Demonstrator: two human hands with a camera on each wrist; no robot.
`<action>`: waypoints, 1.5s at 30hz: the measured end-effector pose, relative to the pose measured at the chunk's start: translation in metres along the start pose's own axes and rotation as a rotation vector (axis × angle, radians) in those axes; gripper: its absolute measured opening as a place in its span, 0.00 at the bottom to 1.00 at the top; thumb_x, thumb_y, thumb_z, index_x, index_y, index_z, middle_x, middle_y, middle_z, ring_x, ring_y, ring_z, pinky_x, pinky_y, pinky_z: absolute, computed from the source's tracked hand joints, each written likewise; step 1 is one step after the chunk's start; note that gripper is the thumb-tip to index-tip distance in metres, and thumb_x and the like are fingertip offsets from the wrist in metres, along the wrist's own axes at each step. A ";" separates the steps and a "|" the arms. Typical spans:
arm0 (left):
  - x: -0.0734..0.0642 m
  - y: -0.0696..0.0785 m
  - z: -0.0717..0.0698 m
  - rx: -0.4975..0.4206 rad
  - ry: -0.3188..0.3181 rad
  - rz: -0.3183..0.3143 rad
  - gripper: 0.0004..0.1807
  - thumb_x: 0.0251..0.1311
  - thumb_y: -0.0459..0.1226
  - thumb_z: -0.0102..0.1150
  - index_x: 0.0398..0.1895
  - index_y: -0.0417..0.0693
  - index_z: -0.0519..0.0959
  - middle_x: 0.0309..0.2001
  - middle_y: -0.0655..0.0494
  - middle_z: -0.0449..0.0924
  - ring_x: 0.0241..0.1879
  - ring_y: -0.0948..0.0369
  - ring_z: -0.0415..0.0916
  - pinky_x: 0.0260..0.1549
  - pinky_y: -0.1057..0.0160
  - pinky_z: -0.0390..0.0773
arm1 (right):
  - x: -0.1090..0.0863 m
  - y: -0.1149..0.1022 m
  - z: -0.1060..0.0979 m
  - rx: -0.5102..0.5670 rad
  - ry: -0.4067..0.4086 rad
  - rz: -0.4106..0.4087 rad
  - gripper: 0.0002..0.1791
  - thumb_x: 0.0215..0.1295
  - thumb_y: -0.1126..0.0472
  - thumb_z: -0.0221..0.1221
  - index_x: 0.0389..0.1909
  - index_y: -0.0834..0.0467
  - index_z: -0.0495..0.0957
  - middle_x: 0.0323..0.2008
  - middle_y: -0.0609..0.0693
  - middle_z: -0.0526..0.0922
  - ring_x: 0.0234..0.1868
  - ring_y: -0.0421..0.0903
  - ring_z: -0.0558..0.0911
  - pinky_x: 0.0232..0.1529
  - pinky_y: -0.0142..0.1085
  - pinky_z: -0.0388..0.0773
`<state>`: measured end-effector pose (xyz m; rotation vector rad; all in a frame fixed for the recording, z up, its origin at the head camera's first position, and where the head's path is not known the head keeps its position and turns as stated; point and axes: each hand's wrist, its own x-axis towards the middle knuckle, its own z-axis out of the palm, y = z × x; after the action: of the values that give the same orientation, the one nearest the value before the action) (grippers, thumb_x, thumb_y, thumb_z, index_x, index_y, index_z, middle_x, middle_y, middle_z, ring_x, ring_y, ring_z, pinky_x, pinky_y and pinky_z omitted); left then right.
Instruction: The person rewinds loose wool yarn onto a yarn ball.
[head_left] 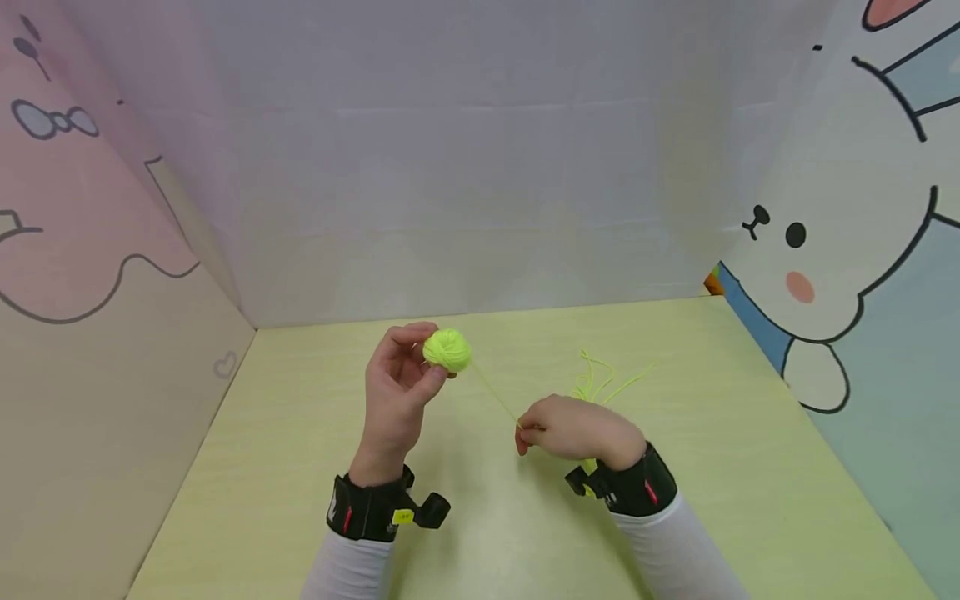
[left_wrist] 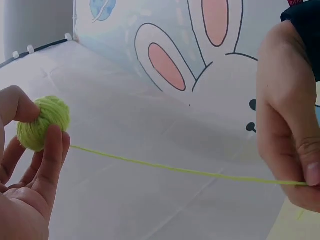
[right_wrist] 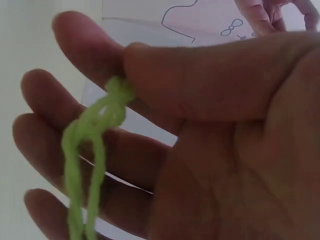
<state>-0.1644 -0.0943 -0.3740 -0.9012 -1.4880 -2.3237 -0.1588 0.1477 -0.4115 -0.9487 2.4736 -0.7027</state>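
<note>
A small ball of neon yellow-green yarn (head_left: 447,350) is pinched between the thumb and fingers of my left hand (head_left: 397,400), raised above the table. From it a single strand (left_wrist: 165,166) runs taut to my right hand (head_left: 577,429), lower and to the right. There the thumb and index finger pinch the yarn, and in the right wrist view doubled yarn (right_wrist: 85,145) dangles across the other fingers. Loose yarn ends (head_left: 600,383) show behind the right hand on the table; the hand hides part of them.
The pale yellow table (head_left: 315,417) lies under both hands. A white sheet (head_left: 465,183) hangs along its back edge. Printed cartoon panels stand on both sides, with a rabbit (head_left: 825,242) on the right one. Each wrist wears a black band with a camera.
</note>
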 end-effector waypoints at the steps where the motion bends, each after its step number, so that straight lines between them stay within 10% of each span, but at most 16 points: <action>1: 0.000 0.000 0.000 0.006 0.023 0.001 0.21 0.57 0.28 0.68 0.53 0.40 0.74 0.50 0.48 0.74 0.43 0.56 0.76 0.40 0.66 0.83 | -0.002 -0.002 0.001 -0.006 -0.020 0.016 0.18 0.75 0.62 0.48 0.30 0.42 0.81 0.36 0.38 0.80 0.35 0.38 0.75 0.39 0.37 0.75; 7: 0.000 -0.001 -0.001 0.025 0.104 -0.030 0.22 0.56 0.23 0.64 0.54 0.37 0.73 0.49 0.46 0.74 0.44 0.54 0.76 0.41 0.66 0.83 | -0.014 -0.018 -0.001 -0.096 -0.012 0.009 0.19 0.67 0.57 0.60 0.58 0.54 0.80 0.55 0.49 0.80 0.54 0.45 0.76 0.54 0.42 0.76; 11: 0.000 -0.001 -0.001 0.031 0.054 -0.067 0.22 0.55 0.21 0.63 0.54 0.37 0.73 0.48 0.46 0.74 0.44 0.54 0.77 0.40 0.65 0.84 | -0.010 -0.027 -0.011 -0.088 0.191 -0.004 0.46 0.65 0.44 0.62 0.76 0.61 0.54 0.73 0.57 0.61 0.72 0.52 0.56 0.70 0.50 0.62; 16: -0.004 -0.002 0.004 0.021 -0.059 -0.112 0.22 0.57 0.23 0.65 0.54 0.38 0.73 0.50 0.47 0.74 0.45 0.53 0.77 0.42 0.65 0.84 | 0.009 -0.036 -0.018 0.174 0.500 -0.218 0.41 0.73 0.54 0.57 0.79 0.55 0.45 0.75 0.53 0.57 0.73 0.46 0.55 0.69 0.53 0.61; 23: -0.004 -0.005 0.009 0.056 -0.053 -0.123 0.22 0.57 0.23 0.65 0.55 0.30 0.70 0.51 0.46 0.74 0.47 0.52 0.76 0.44 0.66 0.82 | 0.024 -0.045 -0.007 0.467 0.621 -0.335 0.12 0.77 0.66 0.49 0.54 0.60 0.78 0.36 0.52 0.80 0.34 0.44 0.78 0.36 0.40 0.80; 34: 0.000 -0.004 0.006 0.375 0.106 -0.071 0.22 0.53 0.18 0.61 0.53 0.32 0.75 0.48 0.45 0.76 0.41 0.52 0.75 0.39 0.69 0.80 | 0.007 -0.060 -0.002 0.028 0.634 -0.161 0.10 0.75 0.58 0.53 0.42 0.49 0.85 0.33 0.38 0.84 0.25 0.36 0.71 0.28 0.35 0.74; 40: 0.003 0.012 0.014 0.651 0.006 0.011 0.22 0.48 0.15 0.62 0.48 0.31 0.77 0.45 0.42 0.77 0.37 0.54 0.76 0.35 0.69 0.81 | -0.011 -0.066 -0.010 -0.070 0.630 -0.184 0.08 0.73 0.57 0.56 0.37 0.48 0.84 0.29 0.36 0.80 0.24 0.34 0.70 0.25 0.32 0.73; 45: 0.003 0.021 0.018 0.700 -0.174 -0.006 0.20 0.46 0.16 0.63 0.46 0.33 0.78 0.44 0.43 0.77 0.37 0.55 0.76 0.31 0.60 0.82 | -0.024 -0.068 -0.020 -0.039 0.693 -0.232 0.06 0.71 0.57 0.59 0.36 0.50 0.84 0.27 0.36 0.78 0.24 0.34 0.71 0.25 0.32 0.75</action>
<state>-0.1497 -0.0878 -0.3517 -0.8911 -2.1567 -1.5427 -0.1187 0.1265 -0.3516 -1.1688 2.9902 -1.2358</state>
